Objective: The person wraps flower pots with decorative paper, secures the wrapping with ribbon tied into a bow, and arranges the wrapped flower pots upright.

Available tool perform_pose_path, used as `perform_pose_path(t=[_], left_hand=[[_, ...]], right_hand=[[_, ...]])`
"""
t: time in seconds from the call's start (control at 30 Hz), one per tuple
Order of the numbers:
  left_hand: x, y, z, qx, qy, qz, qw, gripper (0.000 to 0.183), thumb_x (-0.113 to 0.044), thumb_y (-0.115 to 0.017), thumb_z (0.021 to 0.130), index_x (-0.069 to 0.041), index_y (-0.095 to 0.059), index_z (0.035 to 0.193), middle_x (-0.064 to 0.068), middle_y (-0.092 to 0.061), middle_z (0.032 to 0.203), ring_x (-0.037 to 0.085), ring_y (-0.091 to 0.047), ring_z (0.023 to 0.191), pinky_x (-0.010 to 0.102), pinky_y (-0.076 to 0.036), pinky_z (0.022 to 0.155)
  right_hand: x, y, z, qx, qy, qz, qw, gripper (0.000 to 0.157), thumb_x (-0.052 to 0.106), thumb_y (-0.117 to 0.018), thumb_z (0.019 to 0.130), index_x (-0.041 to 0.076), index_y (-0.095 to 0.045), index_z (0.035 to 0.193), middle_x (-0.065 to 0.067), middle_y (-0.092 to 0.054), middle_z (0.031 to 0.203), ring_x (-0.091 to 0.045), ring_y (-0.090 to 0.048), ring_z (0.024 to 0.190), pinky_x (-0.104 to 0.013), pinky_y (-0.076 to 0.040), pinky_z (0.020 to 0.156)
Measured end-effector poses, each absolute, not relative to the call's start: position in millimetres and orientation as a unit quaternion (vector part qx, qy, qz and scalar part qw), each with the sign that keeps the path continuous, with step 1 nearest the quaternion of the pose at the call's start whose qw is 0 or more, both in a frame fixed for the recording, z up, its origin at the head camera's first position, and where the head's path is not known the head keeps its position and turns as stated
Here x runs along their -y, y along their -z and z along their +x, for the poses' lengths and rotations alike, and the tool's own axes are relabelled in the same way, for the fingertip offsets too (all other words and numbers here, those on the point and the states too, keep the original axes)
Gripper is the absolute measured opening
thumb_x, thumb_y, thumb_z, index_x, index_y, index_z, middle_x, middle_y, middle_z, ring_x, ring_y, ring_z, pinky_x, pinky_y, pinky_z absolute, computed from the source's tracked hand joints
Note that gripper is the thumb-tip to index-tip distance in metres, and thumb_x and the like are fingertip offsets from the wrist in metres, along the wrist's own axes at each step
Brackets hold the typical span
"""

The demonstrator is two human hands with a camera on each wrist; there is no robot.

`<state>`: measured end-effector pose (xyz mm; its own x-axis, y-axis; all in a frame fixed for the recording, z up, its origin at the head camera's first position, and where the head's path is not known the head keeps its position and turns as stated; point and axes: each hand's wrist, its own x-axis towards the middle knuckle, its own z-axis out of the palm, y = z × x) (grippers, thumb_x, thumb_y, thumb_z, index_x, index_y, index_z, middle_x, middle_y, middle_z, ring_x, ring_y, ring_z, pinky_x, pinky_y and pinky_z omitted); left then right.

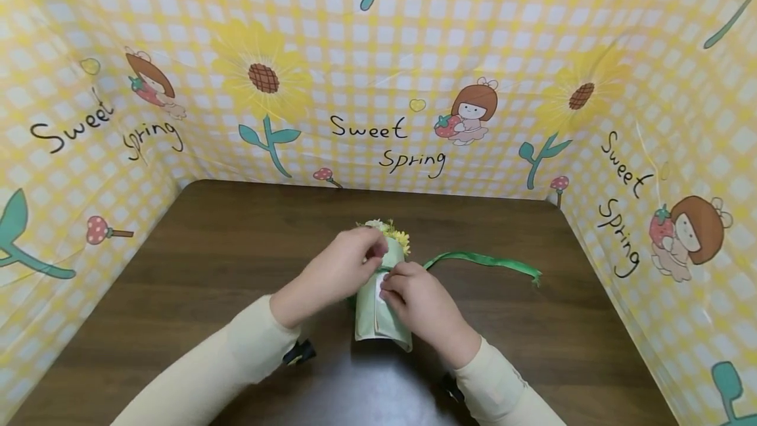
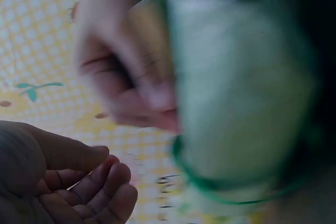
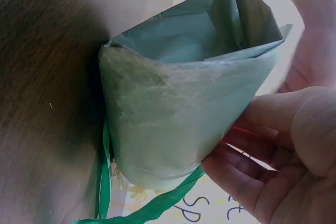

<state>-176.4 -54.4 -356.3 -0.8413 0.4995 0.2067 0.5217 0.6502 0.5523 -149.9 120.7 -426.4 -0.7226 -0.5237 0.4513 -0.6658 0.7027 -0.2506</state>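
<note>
A small bouquet in pale green wrapping paper lies on the table, its white and yellow flowers at the far end. Green ribbon circles the wrap, and a loose tail stretches right. With thumb and fingers my right hand grips the wrap's near side, beside a white patch. My left hand hovers at the upper left of the wrap. In the left wrist view, the left hand's fingers are loosely bent, apart from the paper, with nothing visible between them. The wrap's open end faces the right wrist camera.
The dark wooden table surrounds the bouquet. Yellow checked cloth printed with flowers and figures walls in the back and both sides. Black wrist straps show under the sleeves.
</note>
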Motion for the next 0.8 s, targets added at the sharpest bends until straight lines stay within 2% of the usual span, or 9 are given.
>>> perform_pose_path(t=[0.13, 0.27, 0.47, 0.67, 0.8], left_hand=[[63, 389, -166, 0.906, 0.312, -0.284, 0.009, 0.014, -0.002, -0.066, 0.087, -0.015, -0.061, 0.087, -0.006, -0.059, 0.086, 0.010, -0.057, 0.082, 0.024, -0.049, 0.071], [65, 403, -161, 0.898, 0.332, -0.289, -0.001, 0.011, -0.011, -0.071, 0.087, -0.019, -0.064, 0.092, -0.009, -0.064, 0.093, 0.008, -0.062, 0.091, 0.024, -0.052, 0.076], [65, 411, -158, 0.903, 0.308, -0.299, 0.027, 0.015, -0.022, -0.074, 0.085, -0.021, -0.065, 0.097, -0.010, -0.065, 0.099, 0.006, -0.059, 0.096, 0.027, -0.051, 0.083], [65, 414, -155, 0.907, 0.276, -0.317, 0.035, 0.019, -0.023, -0.073, 0.086, -0.020, -0.064, 0.103, -0.009, -0.063, 0.108, 0.008, -0.055, 0.105, 0.030, -0.049, 0.091], [66, 414, -154, 0.910, 0.246, -0.331, 0.045, 0.020, -0.023, -0.072, 0.086, -0.020, -0.067, 0.105, -0.008, -0.063, 0.110, 0.010, -0.055, 0.107, 0.031, -0.049, 0.091]], right_hand=[[-123, 427, -151, 0.908, -0.204, 0.321, 0.175, 0.004, 0.019, -0.073, 0.085, 0.015, -0.075, 0.087, 0.009, -0.062, 0.090, -0.009, -0.055, 0.087, -0.022, -0.050, 0.077], [-124, 426, -151, 0.910, -0.210, 0.313, 0.172, 0.004, 0.020, -0.072, 0.086, 0.017, -0.075, 0.089, 0.011, -0.063, 0.093, -0.008, -0.055, 0.088, -0.022, -0.050, 0.076], [-124, 427, -153, 0.911, -0.232, 0.305, 0.152, 0.005, 0.019, -0.073, 0.086, 0.018, -0.076, 0.090, 0.011, -0.065, 0.095, -0.006, -0.057, 0.091, -0.021, -0.051, 0.079], [-129, 422, -155, 0.910, -0.278, 0.291, 0.101, 0.006, 0.016, -0.075, 0.084, 0.018, -0.077, 0.089, 0.012, -0.067, 0.097, -0.003, -0.061, 0.092, -0.022, -0.052, 0.080], [-135, 416, -157, 0.909, -0.291, 0.290, 0.066, 0.007, 0.017, -0.073, 0.085, 0.017, -0.077, 0.091, 0.010, -0.068, 0.100, -0.005, -0.063, 0.094, -0.025, -0.053, 0.079]])
